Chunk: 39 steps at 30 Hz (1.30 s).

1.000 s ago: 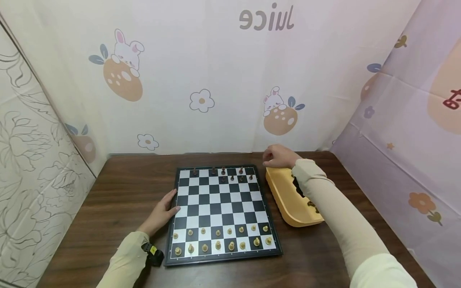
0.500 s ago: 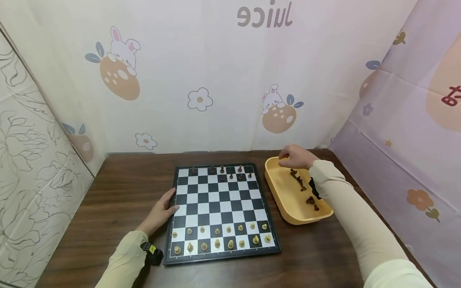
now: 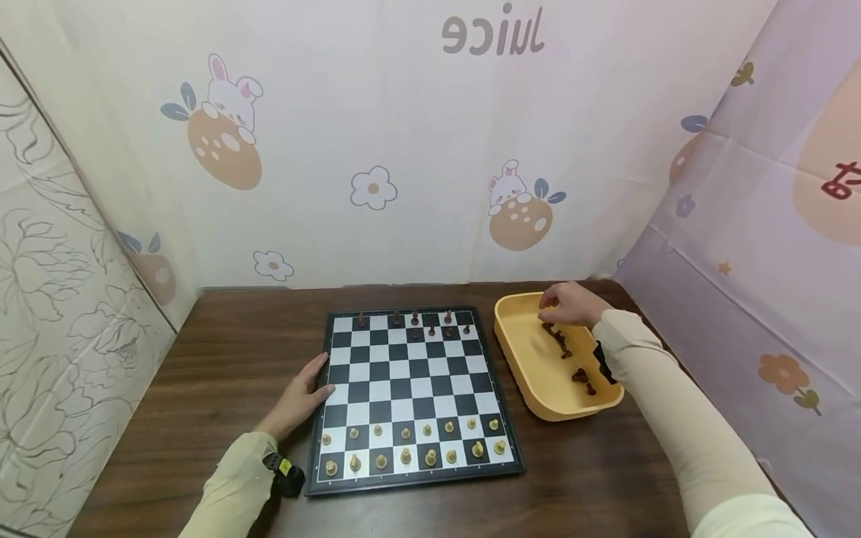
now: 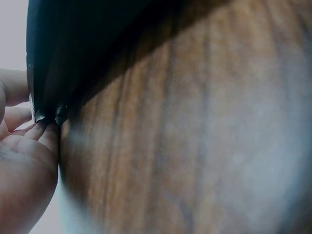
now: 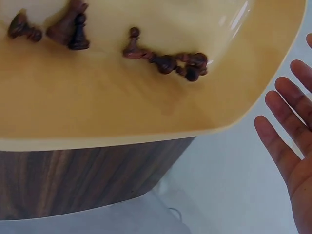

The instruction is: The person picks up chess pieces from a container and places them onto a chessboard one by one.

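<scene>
A black-and-white chessboard [image 3: 408, 389] lies on the table. Pale gold chess pieces [image 3: 406, 454] fill its two near rows, and several dark brown pieces [image 3: 415, 318] stand at the far right and along the far row. My left hand [image 3: 299, 396] rests against the board's left edge, thumb at the rim; in the left wrist view its fingertips touch the dark edge. Over the far end of a yellow tray [image 3: 514, 366] is my right hand [image 3: 572, 302]. The right wrist view shows its fingers apart and holding nothing. Brown chess pieces [image 5: 165, 63] lie in the tray below it.
The brown wooden table [image 3: 235, 359] carries board and tray side by side. Behind it hangs a printed curtain [image 3: 430, 149], with a purple one [image 3: 760, 246] on the right and a floral panel [image 3: 60, 261] on the left.
My right hand has moved right and toward me, from beside the board's far corner to over the tray. My left hand stays at the board's edge.
</scene>
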Available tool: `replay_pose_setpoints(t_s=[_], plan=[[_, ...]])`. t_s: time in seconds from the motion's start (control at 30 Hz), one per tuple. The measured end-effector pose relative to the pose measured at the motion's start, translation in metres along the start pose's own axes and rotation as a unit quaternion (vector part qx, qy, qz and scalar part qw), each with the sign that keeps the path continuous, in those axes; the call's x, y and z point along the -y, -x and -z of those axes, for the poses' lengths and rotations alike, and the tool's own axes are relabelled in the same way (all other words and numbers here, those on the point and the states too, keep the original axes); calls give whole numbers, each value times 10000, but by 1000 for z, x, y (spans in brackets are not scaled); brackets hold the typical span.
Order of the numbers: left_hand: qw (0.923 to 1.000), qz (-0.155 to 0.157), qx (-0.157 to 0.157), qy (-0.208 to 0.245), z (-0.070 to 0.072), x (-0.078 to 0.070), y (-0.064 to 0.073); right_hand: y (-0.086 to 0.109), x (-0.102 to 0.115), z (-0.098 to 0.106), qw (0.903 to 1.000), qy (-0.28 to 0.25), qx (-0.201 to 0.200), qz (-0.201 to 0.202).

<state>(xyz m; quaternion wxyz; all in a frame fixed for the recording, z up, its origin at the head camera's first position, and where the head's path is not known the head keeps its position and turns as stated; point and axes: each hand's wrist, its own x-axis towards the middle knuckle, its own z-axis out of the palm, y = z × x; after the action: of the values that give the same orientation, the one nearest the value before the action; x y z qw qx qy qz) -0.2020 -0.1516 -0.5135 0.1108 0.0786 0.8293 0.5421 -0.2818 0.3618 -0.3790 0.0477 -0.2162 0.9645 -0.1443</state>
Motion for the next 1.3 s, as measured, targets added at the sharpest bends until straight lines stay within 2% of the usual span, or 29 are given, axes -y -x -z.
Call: replay_pose_setpoints(t_s=[0.4, 0.83, 1.3], plan=[[10000, 24, -8, 19, -2, 2, 1, 6, -27, -13, 9999, 62, 14, 82], [9999, 102, -49, 25, -2, -1, 3, 2, -35, -20, 10000, -12, 86, -14], [9999, 141, -88, 10, -3, 1, 0, -6, -41, -34, 9981, 188, 474, -342]])
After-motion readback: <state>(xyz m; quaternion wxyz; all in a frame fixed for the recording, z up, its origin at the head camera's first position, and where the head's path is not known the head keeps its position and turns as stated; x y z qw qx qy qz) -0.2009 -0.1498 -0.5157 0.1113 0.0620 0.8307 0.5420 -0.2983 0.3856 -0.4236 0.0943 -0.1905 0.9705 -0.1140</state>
